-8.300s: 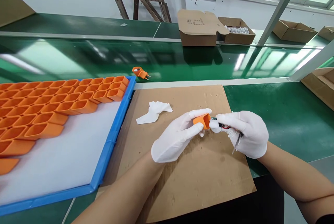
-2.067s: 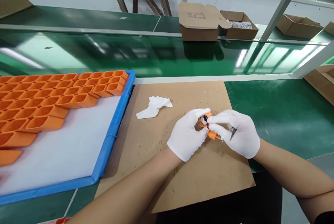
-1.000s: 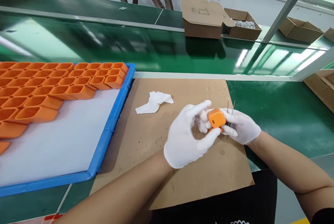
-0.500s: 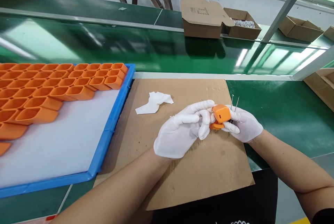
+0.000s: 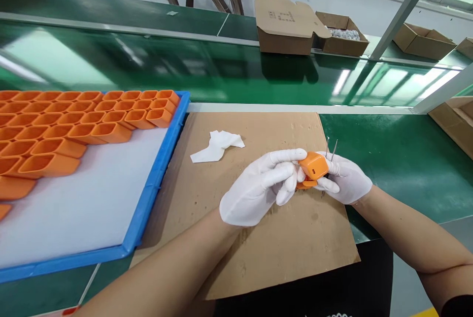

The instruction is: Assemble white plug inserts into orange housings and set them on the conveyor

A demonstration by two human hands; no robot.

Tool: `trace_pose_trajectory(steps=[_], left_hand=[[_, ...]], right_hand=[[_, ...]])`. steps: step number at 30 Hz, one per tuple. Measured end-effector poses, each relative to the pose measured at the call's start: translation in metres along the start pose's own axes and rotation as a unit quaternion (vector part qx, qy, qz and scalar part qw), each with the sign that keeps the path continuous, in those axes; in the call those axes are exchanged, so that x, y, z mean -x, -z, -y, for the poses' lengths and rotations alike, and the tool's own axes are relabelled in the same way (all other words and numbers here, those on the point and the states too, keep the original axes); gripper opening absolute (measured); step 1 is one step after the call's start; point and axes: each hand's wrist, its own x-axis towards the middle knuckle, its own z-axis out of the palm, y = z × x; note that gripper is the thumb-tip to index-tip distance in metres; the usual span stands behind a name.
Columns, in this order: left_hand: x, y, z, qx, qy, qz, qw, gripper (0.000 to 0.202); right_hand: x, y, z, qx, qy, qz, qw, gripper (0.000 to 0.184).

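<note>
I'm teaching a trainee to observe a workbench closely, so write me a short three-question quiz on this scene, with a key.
1. Multiple choice: What lies on the cardboard sheet?
A) A roll of tape
B) A white scrap
C) A blue cup

2. True or false: Part of the white floor of the blue-rimmed tray shows beside the orange shells.

3. Fill the gap: The left hand and right hand, both at the orange piece, wear ____ gloves.

Key: 1. B; 2. True; 3. white

Orange casing (image 5: 314,165), white-gloved hands (image 5: 254,190), blue tray rim (image 5: 152,186)
</note>
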Motion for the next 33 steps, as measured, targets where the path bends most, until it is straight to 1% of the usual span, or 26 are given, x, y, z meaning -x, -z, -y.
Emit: trace_pose_trajectory(steps=[2,3,6,8,9,11,13,18,20,23,24,26,27,28,29,30,31,32,33], left_hand=[[-0.001,0.0,0.0,-0.01,-0.021,-0.017,1.0,0.032],[-0.001,0.0,0.0,-0.016,-0.028,-0.037,0.999,0.033],[-0.002,0.001,-0.001,-0.038,-0.017,-0.131,0.99,0.053],[-0.003,0.001,-0.002,-0.067,-0.015,-0.186,0.98,0.057],[-0.004,0.001,-0.002,-0.083,-0.024,-0.202,0.976,0.057],[-0.005,0.0,-0.002,-0.105,-0.047,-0.209,0.971,0.058],[-0.006,0.0,-0.003,-0.111,-0.059,-0.199,0.972,0.061],[-0.007,0.001,-0.001,-0.106,-0.059,-0.194,0.974,0.061],[-0.007,0.003,0.002,-0.105,-0.06,-0.205,0.971,0.054],[-0.01,0.007,0.006,-0.1,-0.095,-0.221,0.965,0.033],[-0.011,0.008,0.006,-0.097,-0.113,-0.22,0.964,0.036],[-0.012,0.011,0.006,-0.101,-0.141,-0.211,0.962,0.057],[-0.012,0.011,0.006,-0.116,-0.148,-0.204,0.961,0.063],[-0.011,0.012,0.006,-0.142,-0.153,-0.195,0.958,0.066],[-0.01,0.011,0.007,-0.179,-0.161,-0.185,0.953,0.069],[-0.009,0.011,0.008,-0.226,-0.172,-0.174,0.943,0.071],[-0.008,0.01,0.011,-0.282,-0.187,-0.169,0.926,0.074],[-0.007,0.009,0.015,-0.341,-0.203,-0.17,0.902,0.075],[-0.007,0.009,0.019,-0.399,-0.221,-0.175,0.873,0.073]], right_hand=[[0.0,-0.001,0.002,0.01,-0.002,-0.008,1.0,0.039],[0.0,-0.001,0.003,0.016,-0.004,-0.013,1.0,0.04],[-0.001,-0.001,0.006,0.022,-0.007,-0.029,0.999,0.044],[-0.001,0.0,0.007,0.018,-0.005,-0.035,0.999,0.046],[-0.001,0.001,0.007,0.018,-0.004,-0.035,0.999,0.047],[-0.001,0.002,0.006,0.022,-0.002,-0.031,0.999,0.047],[-0.001,0.003,0.005,0.025,-0.005,-0.025,0.999,0.046],[-0.001,0.003,0.005,0.021,-0.011,-0.04,0.999,0.05],[-0.001,0.002,0.005,0.015,-0.009,-0.046,0.999,0.051],[0.0,0.002,0.006,0.006,-0.007,-0.047,0.999,0.049],[0.0,0.001,0.007,0.009,-0.008,-0.049,0.999,0.048],[0.001,0.0,0.007,0.033,-0.009,-0.069,0.997,0.049],[0.001,-0.002,0.007,0.056,-0.006,-0.091,0.994,0.051],[0.001,-0.004,0.006,0.089,0.002,-0.124,0.988,0.052],[0.001,-0.006,0.005,0.133,0.016,-0.168,0.977,0.05],[0.001,-0.009,0.003,0.187,0.041,-0.218,0.957,0.046],[0.0,-0.012,0.001,0.248,0.073,-0.266,0.929,0.04],[-0.001,-0.015,-0.002,0.309,0.108,-0.302,0.895,0.036],[-0.002,-0.018,-0.005,0.363,0.141,-0.324,0.862,0.033]])
